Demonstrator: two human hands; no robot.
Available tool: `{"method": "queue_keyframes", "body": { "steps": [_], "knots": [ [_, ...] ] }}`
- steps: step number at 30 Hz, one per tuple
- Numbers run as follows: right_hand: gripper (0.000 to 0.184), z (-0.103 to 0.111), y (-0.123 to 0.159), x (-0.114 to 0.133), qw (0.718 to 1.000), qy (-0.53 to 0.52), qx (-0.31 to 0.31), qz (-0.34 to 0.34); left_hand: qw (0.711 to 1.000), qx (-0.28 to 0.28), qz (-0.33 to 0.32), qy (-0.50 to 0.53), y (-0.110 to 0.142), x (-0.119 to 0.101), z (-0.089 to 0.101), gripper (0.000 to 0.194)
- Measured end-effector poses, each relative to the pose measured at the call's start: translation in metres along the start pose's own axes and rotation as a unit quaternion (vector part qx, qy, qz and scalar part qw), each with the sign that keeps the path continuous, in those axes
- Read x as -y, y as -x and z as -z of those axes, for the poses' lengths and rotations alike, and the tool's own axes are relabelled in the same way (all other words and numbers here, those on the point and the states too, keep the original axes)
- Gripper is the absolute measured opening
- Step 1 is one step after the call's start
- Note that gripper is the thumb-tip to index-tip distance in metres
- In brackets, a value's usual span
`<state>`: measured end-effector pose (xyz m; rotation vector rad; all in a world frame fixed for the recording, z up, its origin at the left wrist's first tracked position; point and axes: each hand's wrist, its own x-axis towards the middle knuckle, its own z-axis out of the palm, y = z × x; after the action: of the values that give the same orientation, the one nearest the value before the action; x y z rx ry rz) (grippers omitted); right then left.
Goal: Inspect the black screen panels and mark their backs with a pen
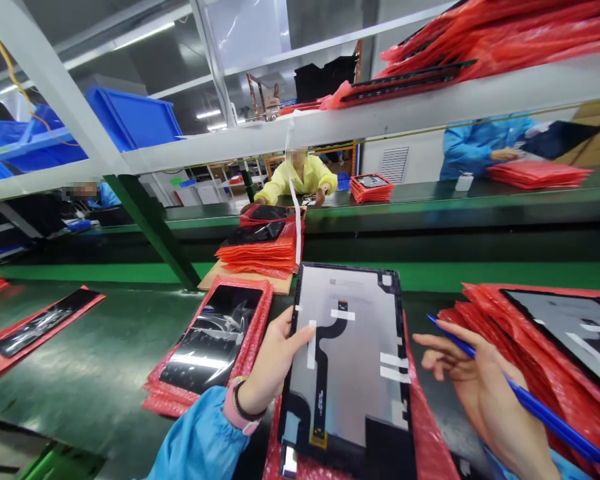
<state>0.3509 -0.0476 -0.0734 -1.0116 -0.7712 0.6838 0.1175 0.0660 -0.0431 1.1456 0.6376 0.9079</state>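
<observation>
A tablet screen panel [357,373] is tilted up in front of me, its grey back toward me, with black flex cables and white tape strips on it. My left hand [280,353] grips its left edge, thumb on the back and fingers hidden behind. Under the panel lies red bubble wrap [430,427]. To the right, apart from the panel, my right hand [480,380] holds a long blue pen [545,410] between thumb and index finger, the other fingers loosely curled. Its tip points up and left.
Screens on red wrap [213,337] lie to the left, with a wrapped stack [260,253] behind. Another stack [545,360] stands at the right. A green post [150,227] and white shelf [240,150] cross ahead. Co-workers [300,177] sit across the line.
</observation>
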Motion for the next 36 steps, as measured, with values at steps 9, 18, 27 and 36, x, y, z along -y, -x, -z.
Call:
{"method": "queue_keyframes", "body": {
  "steps": [9,18,27,36],
  "knots": [
    [0.051,-0.023,0.002,0.015,0.987,0.049,0.13,-0.082,0.996,-0.056,-0.062,0.01,-0.01,-0.028,-0.002,0.034],
    [0.041,-0.03,-0.007,0.023,0.965,0.199,0.084,-0.151,0.993,-0.081,-0.082,0.007,-0.006,-0.037,0.023,0.03],
    [0.061,-0.038,0.031,-0.022,0.973,0.115,-0.037,-0.194,0.978,-0.124,-0.154,0.069,-0.001,-0.056,0.031,0.038],
    [0.069,0.007,0.032,-0.058,0.915,0.355,0.155,-0.113,0.984,-0.106,-0.128,0.055,-0.003,-0.045,0.028,0.031]
  ]
}}
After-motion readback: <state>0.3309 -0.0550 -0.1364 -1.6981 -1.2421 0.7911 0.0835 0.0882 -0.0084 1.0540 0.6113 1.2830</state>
